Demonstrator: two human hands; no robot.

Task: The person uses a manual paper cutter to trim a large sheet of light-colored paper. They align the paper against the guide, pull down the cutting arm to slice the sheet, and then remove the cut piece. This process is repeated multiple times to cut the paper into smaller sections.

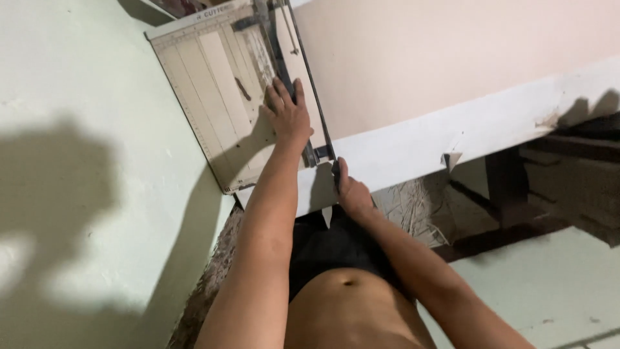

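Note:
A beige paper cutter board [206,90] with ruled lines lies on a table edge, seen at a tilt. My left hand [286,111] presses flat, fingers spread, on the board beside the black clamp bar [276,45]. A long thin blade arm [310,84] runs along the board's right side. My right hand [349,189] is closed around the dark handle [336,171] at the near end of that arm. A pale sheet lies under my left hand on the board.
A white table edge [452,132] with torn paint runs to the right. A pale wall [84,194] with shadows is at left. Dark wooden frame parts [516,187] and straw-like matting [413,207] sit below the table.

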